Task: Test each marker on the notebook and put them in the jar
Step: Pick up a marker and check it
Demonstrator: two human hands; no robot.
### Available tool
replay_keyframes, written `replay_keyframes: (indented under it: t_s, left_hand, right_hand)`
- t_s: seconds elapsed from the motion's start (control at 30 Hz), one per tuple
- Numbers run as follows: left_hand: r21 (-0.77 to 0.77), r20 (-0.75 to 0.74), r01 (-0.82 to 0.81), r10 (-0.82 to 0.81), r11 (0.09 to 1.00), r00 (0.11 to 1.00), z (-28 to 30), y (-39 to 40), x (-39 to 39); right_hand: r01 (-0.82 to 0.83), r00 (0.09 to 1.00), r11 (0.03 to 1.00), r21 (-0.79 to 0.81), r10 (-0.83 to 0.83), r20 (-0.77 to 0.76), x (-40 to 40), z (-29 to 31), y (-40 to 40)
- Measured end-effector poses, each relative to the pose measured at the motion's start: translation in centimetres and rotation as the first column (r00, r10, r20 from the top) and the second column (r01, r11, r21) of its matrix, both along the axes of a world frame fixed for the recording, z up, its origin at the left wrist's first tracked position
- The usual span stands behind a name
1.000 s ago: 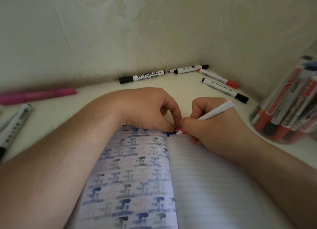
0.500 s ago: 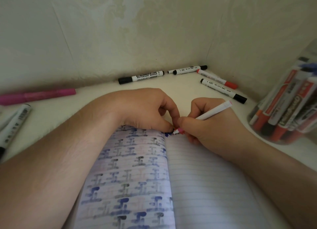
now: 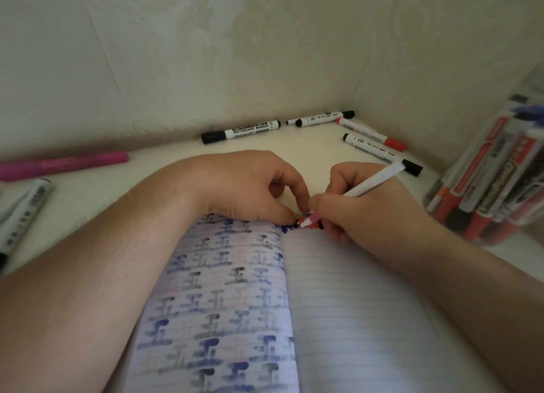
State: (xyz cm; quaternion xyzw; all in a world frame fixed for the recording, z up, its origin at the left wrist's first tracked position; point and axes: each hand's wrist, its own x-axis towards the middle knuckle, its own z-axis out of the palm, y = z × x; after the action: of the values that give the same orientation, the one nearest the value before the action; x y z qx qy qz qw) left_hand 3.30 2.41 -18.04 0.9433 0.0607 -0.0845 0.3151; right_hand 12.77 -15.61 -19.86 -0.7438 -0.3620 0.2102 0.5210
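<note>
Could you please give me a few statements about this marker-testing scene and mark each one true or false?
1. The right hand holds a white marker with its tip on the notebook. True.
2. The jar at the right is empty. False: it holds many markers.
3. A pink marker lies on the table at the left. True.
4. The notebook's left page is blank. False: it is covered with marker strokes.
5. The left hand holds the jar. False: it rests at the notebook's top edge.
</note>
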Motion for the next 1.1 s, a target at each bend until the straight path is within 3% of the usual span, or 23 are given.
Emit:
replay_keyframes:
  t_s: [0.1,0.17,0.27,0.43,0.67,1.1]
  left_hand:
    - [-0.114,0.06,-0.062,0.069,0.992,0.996,-0.4,0.9,-0.2]
    - [-0.167,0.119,-0.173,0.194,0.971,0.974,-0.9,1.7,-0.1]
    - [-0.292,0.154,-0.279,0.333,0.915,0.93,-1.7,2.3,0.3]
    - [-0.413,0.24,-0.27,0.39,0.87,0.889,-2.2,2.3,0.8]
    - [-0.452,0.385,-0.196,0.388,0.87,0.837,-2.2,2.4,1.3]
    - [-0.474,0.357,-0.14,0.335,0.87,0.872,-2.4,1.8,1.3]
  right_hand:
    - [0.059,0.962,0.972,0.229,0.006,-0.273,1.4,0.9,-0.5]
    - [0.089,0.929,0.948,0.306,0.032,-0.369,2.5,1.5,-1.1]
    - [0.107,0.904,0.946,0.306,0.035,-0.426,3.6,1.4,-1.4]
    - [0.118,0.862,0.945,0.305,0.056,-0.504,4.0,1.1,-0.8]
    - [0.153,0.861,0.947,0.284,0.013,-0.508,4.3,1.0,-0.8]
    - [0.119,0.924,0.955,0.271,-0.006,-0.383,4.0,0.6,-0.5]
